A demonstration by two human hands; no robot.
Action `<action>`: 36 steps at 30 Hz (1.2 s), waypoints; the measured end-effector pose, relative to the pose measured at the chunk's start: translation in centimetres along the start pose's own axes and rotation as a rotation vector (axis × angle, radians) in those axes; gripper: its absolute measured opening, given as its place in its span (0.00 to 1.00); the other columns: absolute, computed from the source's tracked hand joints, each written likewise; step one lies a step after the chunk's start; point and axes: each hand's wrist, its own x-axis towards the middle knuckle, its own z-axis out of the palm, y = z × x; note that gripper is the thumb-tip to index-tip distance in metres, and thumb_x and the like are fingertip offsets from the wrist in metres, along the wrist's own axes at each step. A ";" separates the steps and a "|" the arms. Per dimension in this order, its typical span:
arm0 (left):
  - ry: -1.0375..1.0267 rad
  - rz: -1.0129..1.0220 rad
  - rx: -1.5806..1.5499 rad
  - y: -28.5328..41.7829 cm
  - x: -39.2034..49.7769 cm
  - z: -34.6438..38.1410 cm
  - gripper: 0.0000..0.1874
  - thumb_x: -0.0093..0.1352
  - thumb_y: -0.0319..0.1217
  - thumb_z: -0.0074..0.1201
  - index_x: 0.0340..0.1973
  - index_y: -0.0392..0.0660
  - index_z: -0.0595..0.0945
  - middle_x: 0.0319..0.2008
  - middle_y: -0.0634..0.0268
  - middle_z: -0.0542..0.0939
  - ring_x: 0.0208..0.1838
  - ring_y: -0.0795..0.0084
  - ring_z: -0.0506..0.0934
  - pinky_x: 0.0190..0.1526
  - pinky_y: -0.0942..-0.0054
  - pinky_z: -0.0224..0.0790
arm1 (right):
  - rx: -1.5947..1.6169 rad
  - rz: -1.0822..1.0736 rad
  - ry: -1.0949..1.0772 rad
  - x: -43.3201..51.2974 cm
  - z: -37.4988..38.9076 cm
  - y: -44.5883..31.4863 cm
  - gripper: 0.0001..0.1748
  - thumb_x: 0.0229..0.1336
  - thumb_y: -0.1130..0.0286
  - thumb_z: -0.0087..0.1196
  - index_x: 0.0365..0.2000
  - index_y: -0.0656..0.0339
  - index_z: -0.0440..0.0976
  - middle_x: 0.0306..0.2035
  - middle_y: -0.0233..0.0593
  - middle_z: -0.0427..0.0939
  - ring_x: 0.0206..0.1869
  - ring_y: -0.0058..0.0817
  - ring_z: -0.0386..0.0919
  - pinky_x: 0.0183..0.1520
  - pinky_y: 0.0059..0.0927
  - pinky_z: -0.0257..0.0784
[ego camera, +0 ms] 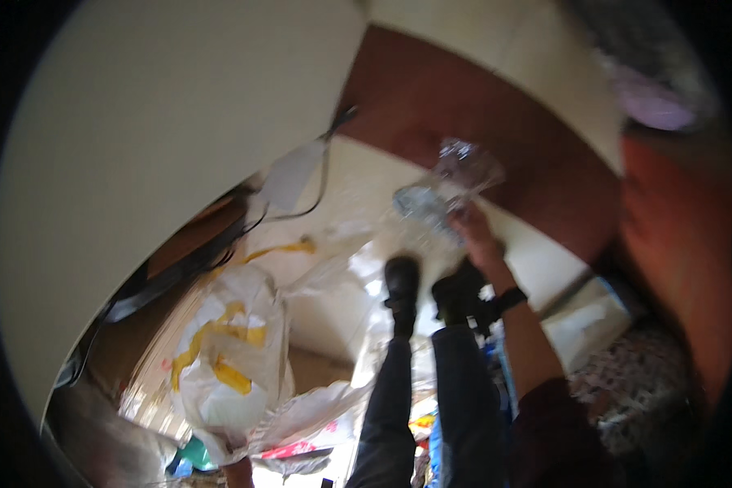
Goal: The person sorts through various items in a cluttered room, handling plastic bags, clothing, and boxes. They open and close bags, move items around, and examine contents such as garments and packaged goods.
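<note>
My right hand (477, 235), with a dark band at the wrist, is closed on crumpled clear plastic packaging (466, 166). The plastic spreads out beyond my fingers, above the pale floor and the dark red skirting. A large white woven sack (232, 341) with yellow tape on it lies at the lower left, its mouth wide and facing my legs. At the bottom edge my left hand (239, 473) grips the sack's rim, mostly hidden by the picture's edge and the sack. The picture is blurred.
My dark shoes (401, 280) stand on the pale floor (348, 177). A black cable (324, 177) hangs beside a large pale panel (158, 104) at the left. Stacked flat sheets (158, 360) lean behind the sack. An orange surface (665, 244) and a speckled bundle (634, 378) are at the right.
</note>
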 end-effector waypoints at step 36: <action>-1.743 1.556 0.942 5.9 -24.1 23.8 0.27 0.60 0.38 0.60 0.56 0.47 0.75 0.57 0.54 0.74 0.60 0.49 0.70 0.62 0.48 0.59 | 1.005 -0.144 0.265 -46.7 2.8 -19.5 0.19 0.63 0.68 0.54 0.49 0.70 0.71 0.46 0.41 0.78 0.50 0.32 0.77 0.57 0.36 0.71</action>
